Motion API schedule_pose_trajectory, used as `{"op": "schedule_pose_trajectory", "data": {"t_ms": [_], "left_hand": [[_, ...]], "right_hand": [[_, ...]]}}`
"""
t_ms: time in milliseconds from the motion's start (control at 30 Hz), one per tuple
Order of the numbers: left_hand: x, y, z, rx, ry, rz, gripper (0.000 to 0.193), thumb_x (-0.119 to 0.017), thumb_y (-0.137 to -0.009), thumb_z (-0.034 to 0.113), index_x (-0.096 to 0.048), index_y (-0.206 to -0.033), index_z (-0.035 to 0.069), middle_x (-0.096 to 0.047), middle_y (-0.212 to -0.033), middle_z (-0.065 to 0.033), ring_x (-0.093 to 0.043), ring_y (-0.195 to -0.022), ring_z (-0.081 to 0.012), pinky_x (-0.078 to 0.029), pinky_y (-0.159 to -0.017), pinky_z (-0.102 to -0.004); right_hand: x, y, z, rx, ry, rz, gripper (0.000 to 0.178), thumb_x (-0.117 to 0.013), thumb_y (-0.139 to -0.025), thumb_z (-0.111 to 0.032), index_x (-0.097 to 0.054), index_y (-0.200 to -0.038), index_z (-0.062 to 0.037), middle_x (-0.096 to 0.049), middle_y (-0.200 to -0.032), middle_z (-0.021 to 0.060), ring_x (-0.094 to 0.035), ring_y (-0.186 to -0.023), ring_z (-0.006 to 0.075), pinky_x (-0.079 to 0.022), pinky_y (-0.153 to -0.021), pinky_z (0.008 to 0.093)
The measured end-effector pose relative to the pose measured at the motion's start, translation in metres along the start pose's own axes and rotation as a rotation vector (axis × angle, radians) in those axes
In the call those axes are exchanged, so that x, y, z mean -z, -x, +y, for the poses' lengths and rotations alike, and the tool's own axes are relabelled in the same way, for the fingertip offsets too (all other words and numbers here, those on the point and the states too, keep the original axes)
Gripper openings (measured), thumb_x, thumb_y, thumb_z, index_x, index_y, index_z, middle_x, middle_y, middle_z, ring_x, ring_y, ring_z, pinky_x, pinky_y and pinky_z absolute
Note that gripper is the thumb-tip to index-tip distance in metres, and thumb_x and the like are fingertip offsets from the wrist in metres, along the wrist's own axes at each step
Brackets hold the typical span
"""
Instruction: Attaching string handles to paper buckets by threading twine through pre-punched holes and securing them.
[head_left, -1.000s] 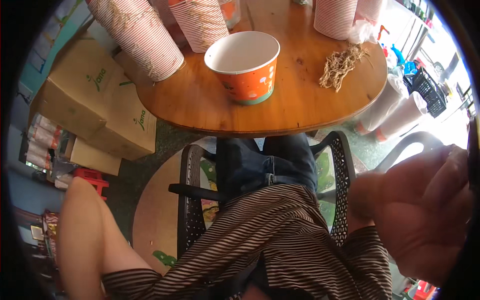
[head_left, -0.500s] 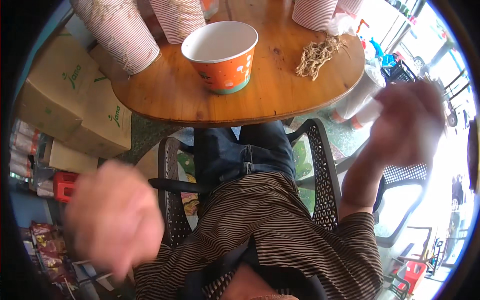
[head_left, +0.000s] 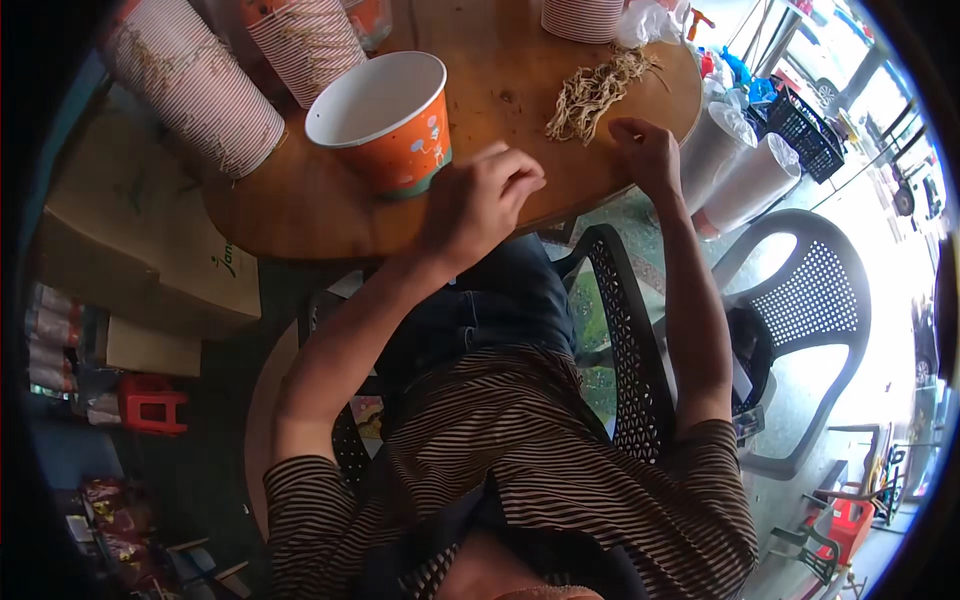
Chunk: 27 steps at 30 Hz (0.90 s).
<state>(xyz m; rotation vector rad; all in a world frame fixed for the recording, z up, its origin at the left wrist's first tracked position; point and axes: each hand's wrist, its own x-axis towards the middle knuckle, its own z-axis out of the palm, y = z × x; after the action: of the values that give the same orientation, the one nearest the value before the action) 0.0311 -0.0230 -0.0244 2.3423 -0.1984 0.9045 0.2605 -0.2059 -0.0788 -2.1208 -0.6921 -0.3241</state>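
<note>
The orange paper bucket (head_left: 400,145) stands upright near the front edge of the wooden table (head_left: 310,218), with its mouth open to the top and its inside white. I judge that it is light, quite stiff at the rolled rim, but softer in the wall, so a hard squeeze could dent it; the smooth printed surface may be a little slippery. The good hold is, I think, with spread fingers around the wall just below the rim. The left hand (head_left: 485,198) is just beside the lower part of the bucket, on its right side; its fingers are loosely bent and I see nothing held in them, but whether it touches the wall I cannot tell. The right hand (head_left: 648,158) is over the table edge, relaxed, with the fingers half bent and seemingly without load, near the bundle of twine (head_left: 600,95). This twine looks soft, light and tangled, easiest to pinch by a loose strand. Behind the bucket lean a tall stack of paper buckets (head_left: 195,85) and a shorter stack (head_left: 312,50), both with twine on them. Farther out are cardboard cartons (head_left: 150,215) at left and a black crate (head_left: 805,135) at right.
</note>
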Motion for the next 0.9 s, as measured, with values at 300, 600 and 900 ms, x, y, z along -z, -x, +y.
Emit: {"op": "schedule_pose_trajectory", "data": {"t_ms": [300, 600, 900], "left_hand": [[-0.093, -0.085, -0.045, 0.054, -0.267, -0.054, 0.016, -0.072, -0.09, 0.027, -0.078, -0.09, 0.012, -0.071, -0.092, -0.0126, -0.07, -0.088, -0.0327, -0.055, -0.077, -0.0449], [-0.097, -0.115, -0.077, 0.19, -0.575, -0.315, 0.021, -0.074, -0.082, 0.034, -0.079, -0.085, 0.014, -0.075, -0.081, -0.0149, -0.074, -0.081, -0.0352, -0.058, -0.075, -0.0461], [-0.09, -0.14, -0.07, 0.24, -0.263, -0.302, 0.02, -0.074, -0.086, 0.034, -0.08, -0.096, 0.017, -0.077, -0.087, -0.0102, -0.075, -0.085, -0.0293, -0.058, -0.08, -0.0438]], "right_hand": [[-0.007, 0.006, 0.012, 0.009, -0.361, 0.162, 0.024, -0.073, -0.091, -0.025, -0.079, -0.107, -0.008, -0.078, -0.091, 0.0132, -0.074, -0.08, 0.0216, -0.057, -0.077, 0.0341], [-0.007, 0.013, 0.009, 0.024, -0.378, 0.178, 0.021, -0.072, -0.092, -0.021, -0.079, -0.105, -0.0071, -0.078, -0.091, 0.0114, -0.074, -0.078, 0.0194, -0.056, -0.074, 0.0333], [0.001, 0.012, 0.006, -0.016, -0.307, 0.139, 0.021, -0.07, -0.094, -0.016, -0.078, -0.11, -0.0028, -0.078, -0.093, 0.0086, -0.073, -0.086, 0.0133, -0.055, -0.08, 0.0273]]}}
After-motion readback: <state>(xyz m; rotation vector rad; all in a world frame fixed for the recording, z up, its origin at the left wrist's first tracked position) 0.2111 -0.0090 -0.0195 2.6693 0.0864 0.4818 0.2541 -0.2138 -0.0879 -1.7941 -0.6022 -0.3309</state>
